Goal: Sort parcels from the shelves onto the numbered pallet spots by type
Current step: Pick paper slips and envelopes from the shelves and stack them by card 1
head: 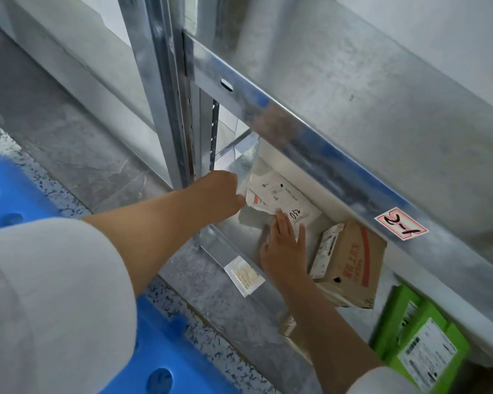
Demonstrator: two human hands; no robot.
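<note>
A crumpled white mailer bag [279, 194], labelled and marked 032, lies under the right hand [285, 248], whose fingers are flat and straight. The left hand [221, 191] touches its edge, grip hidden.

Landmark carton [350, 265]: brown, red print, red arc, white side label. Left of carton, mailer bag [279, 200]: white, black handwritten digits, small red mark. Right of carton, box [410, 345]: green, white barcode label. Above carton, shelf beam [339, 172]: mottled silver-grey, blue edge stripe; sticker [401, 223]: white, red border, black scrawl. Far left of carton, pallet [165, 362]: blue; floor [54, 194]: grey, dark speckle.
</note>
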